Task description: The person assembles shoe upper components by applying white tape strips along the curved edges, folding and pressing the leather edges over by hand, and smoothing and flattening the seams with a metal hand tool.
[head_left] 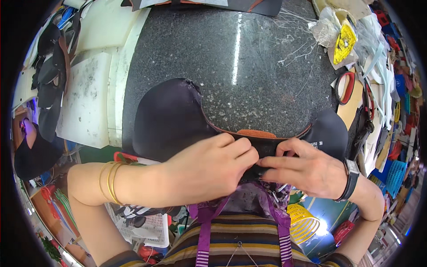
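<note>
Black shoe upper sits at near edge of bench; left hand and right hand have fingers closed on its middle, tips partly hidden. Looks mid-job: brown lining seems attached, middle being worked; can't tell what's left.

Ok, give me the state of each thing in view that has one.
Left hand: fingers curled, on the black piece
Right hand: fingers bent, on the black piece
Black piece: held near its middle, wide ends uncovered
Table: shiny, reflecting a light streak
Watch: strapped on
Bangles: worn
Apron: worn
</note>
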A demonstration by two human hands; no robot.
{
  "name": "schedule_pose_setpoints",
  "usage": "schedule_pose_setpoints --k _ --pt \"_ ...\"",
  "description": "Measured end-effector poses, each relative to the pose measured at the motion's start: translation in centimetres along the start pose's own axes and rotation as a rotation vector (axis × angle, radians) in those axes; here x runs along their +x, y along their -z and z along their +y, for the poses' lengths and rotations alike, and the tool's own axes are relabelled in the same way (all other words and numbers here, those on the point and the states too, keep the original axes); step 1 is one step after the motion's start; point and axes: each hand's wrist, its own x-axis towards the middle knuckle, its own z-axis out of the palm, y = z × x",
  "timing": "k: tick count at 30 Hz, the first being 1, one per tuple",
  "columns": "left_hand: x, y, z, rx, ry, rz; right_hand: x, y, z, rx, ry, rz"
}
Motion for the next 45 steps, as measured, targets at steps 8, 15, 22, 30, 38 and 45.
schedule_pose_setpoints --k 8,15,22,30,38,45 --pt "1.4 -2.4 3.2 0.162 0.184 0.366 0.6 0.4 -2.5 -0.096 -0.009 0.116" --pt "-12.5 6.7 -3.6 0.786 0.552 1.009 -0.5 4.0 -3.2 -0.200 -0.326 0.714" --pt "-30.8 4.8 -14.0 0.557 1.425 0.755 5.0 4.5 -1.1 -0.290 -0.088 0.306" --pt "-0.4 10.7 -18.0 0.559 0.299 0.925 17.6 17.6 12.4 -0.502 -0.104 0.762" --pt "3.0 6.1 -15.3 0.918 0.527 0.663 20.4 19.8 11.3 -0.388 -0.295 0.172" --pt "1.2 6.0 -11.5 0.458 0.429 0.625 20.0 19.8 8.6 -0.215 -0.393 -0.091"
